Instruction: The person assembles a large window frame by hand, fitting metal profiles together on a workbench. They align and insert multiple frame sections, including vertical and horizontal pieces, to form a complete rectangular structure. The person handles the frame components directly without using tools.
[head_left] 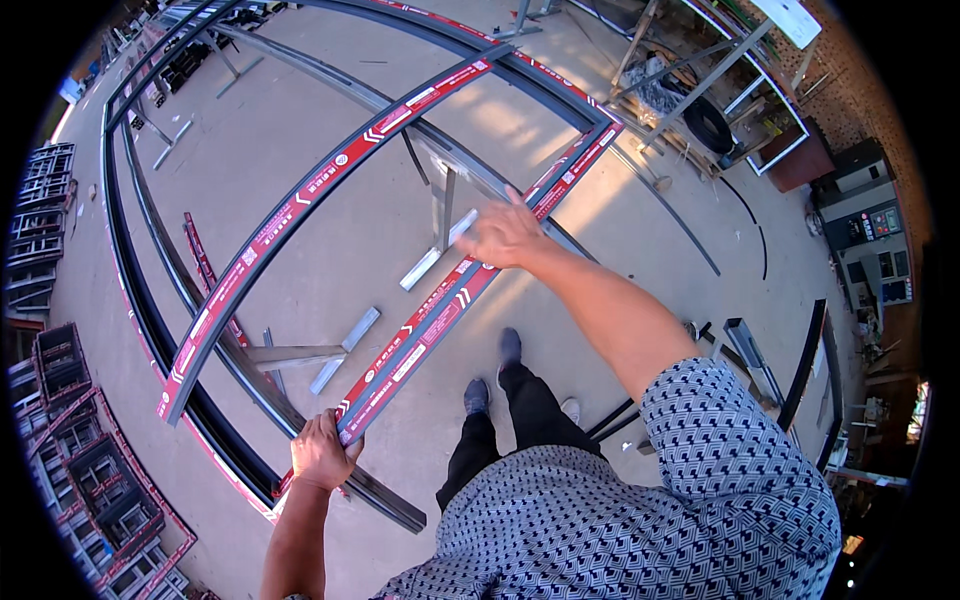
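Observation:
A large dark metal frame (119, 225) with red printed film lies across metal stands. Its near side is a red-filmed bar (408, 345) that runs from lower left to upper right. At the lower left end of this bar, my left hand (322, 452) is closed around the profile, thumb on the near side. My right hand (500, 232) is over the same bar farther along, fingers spread and slightly blurred; whether the palm touches it, I cannot tell. A second red-filmed bar (330, 172) lies slantwise over the frame, with neither hand on it.
Metal support rails (300, 70) and stand feet (345, 350) are under the frame. Stacked dark frames (95, 470) stand at left. A grey machine cabinet (868, 225), a black coil (708, 122) and metal profiles (755, 358) are at right. Thin rods lie on the floor.

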